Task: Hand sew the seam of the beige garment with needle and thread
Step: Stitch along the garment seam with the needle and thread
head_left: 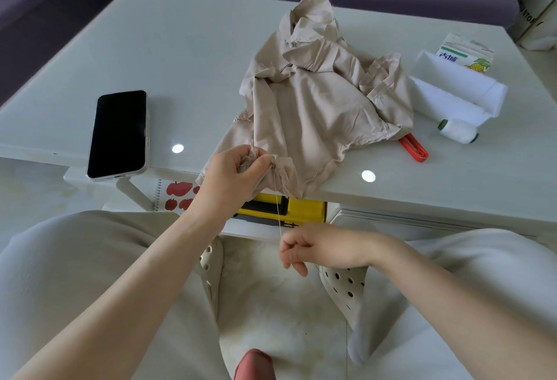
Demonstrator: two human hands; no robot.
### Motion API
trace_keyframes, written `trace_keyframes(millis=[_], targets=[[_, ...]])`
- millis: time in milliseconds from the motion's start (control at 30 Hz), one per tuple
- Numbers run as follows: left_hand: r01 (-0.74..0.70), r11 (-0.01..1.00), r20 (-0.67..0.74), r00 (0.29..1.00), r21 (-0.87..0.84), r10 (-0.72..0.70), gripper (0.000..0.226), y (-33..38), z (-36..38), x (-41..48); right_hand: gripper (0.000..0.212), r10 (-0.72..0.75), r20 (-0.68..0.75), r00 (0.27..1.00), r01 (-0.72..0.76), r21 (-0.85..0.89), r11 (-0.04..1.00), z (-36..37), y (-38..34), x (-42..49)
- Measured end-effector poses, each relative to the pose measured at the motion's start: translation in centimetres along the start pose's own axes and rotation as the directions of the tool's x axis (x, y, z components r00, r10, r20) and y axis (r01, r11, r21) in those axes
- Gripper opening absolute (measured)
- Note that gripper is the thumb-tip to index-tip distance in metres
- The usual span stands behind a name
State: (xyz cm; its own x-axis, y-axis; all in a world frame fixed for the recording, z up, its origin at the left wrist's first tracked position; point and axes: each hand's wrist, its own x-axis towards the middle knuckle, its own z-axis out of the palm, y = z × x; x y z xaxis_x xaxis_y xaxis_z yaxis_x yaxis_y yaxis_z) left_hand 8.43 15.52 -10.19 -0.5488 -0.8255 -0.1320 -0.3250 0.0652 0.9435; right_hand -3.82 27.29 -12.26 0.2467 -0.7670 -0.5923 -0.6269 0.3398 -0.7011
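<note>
The beige garment [316,108] is lying heaped on the table [180,48], its near seam edge being pinched by the curled fingers of the left hand [235,174]. The thread [277,198] is being held taut below it, pinched in the closed right hand [316,247]; the needle cannot be made out. If too much pull is being applied, the seam is probably being puckered, or the thread risked

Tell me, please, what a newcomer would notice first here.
The crumpled beige garment lies on the table, its near edge pinched by the left hand. A thread runs taut from there down to the right hand, which pinches it below the tabletop. A dark phone lies at left, a white spool at right.
</note>
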Motion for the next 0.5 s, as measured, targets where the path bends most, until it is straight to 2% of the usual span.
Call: trace_keyframes(millis=[67,133,200,300,333,400,467,500], targets=[[-0.002,1.0,-0.004,1.0,0.004,0.002,0.023,0.1,0.0,-0.1,0.015,-0.006,-0.062,0.998,0.003,-0.039,0.999,0.1,0.2,0.1],[-0.004,1.0,-0.01,1.0,0.009,0.004,0.023,0.2,0.0,-0.1,0.012,-0.055,-0.203,0.978,0.051,-0.022,0.998,-0.3,0.4,0.3],[-0.005,1.0,-0.008,1.0,0.009,0.005,0.024,0.2,0.0,-0.1,0.006,-0.114,-0.373,0.921,0.126,0.007,0.992,-0.7,0.5,0.4],[-0.018,1.0,0.001,1.0,-0.001,0.018,0.025,0.2,0.0,-0.1,0.003,-0.056,-0.533,0.844,0.137,0.113,0.984,-1.1,0.3,0.4],[-0.02,1.0,0.005,1.0,-0.009,0.02,0.026,0.3,0.0,-0.2,0.004,-0.022,-0.543,0.839,0.147,0.188,0.971,-1.0,0.2,0.3],[-0.014,1.0,0.015,1.0,-0.024,0.015,0.023,0.3,0.1,-0.2,0.025,0.071,-0.482,0.873,0.142,0.39,0.91,-0.6,0.0,0.0],[-0.009,0.999,0.041,0.999,-0.041,0.01,0.022,0.4,0.3,-0.3,0.042,0.174,-0.328,0.928,0.094,0.661,0.744,0.0,-0.5,-0.1],[-0.015,0.998,0.057,0.998,-0.055,0.018,0.023,0.3,0.4,-0.3,0.046,0.209,-0.246,0.946,0.069,0.786,0.614,0.3,-0.7,0.1]])
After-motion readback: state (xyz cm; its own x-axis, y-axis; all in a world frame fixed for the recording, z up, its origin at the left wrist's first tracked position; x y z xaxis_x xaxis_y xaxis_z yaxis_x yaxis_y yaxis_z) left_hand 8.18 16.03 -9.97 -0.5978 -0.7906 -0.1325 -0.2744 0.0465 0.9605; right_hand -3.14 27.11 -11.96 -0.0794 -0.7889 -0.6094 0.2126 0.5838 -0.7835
